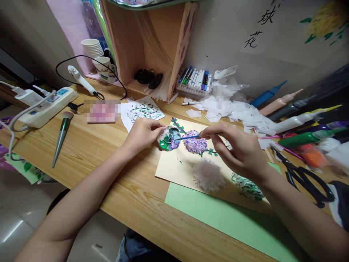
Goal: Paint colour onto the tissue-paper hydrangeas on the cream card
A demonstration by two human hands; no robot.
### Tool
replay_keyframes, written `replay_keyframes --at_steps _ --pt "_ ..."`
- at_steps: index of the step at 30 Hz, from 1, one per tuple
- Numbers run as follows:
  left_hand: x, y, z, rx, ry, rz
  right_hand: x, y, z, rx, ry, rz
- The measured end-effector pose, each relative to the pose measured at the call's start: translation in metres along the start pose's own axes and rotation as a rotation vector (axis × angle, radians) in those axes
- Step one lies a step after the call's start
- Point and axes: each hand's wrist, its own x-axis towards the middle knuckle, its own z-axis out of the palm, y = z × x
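Note:
My left hand (143, 133) pinches the edge of a small paint palette (165, 143) smeared with green, purple and white paint. In my right hand (238, 151) is a thin blue paintbrush (189, 137), its tip down at the paint in the palette. Both hands are over a cream sheet of paper (171, 167). On that sheet sit a purple and white textured flower (196, 141) with painted green leaves, a pale fluffy paper ball (208, 175), and a green-and-white crumpled clump (247, 186) partly hidden by my right forearm.
A green sheet (191, 203) lies under the cream one. Scissors (302, 173) and paint bottles (313, 138) are on the right. Torn white paper (229, 105) and a marker box (195, 82) stand behind. Leftward are a makeup brush (62, 136) and a power strip (50, 107).

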Motion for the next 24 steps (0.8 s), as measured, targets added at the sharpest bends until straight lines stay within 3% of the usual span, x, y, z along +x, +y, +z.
replay_keyframes --at_steps 11,24 --pt "0.0002 -0.0001 0.0006 -0.003 0.009 0.001 0.0003 0.0003 -0.0009 0.036 -0.063 -0.009" --pt "-0.0017 -0.0001 0.0023 -0.004 0.028 0.020 -0.0012 -0.0049 -0.0026 -0.028 0.001 -0.016"
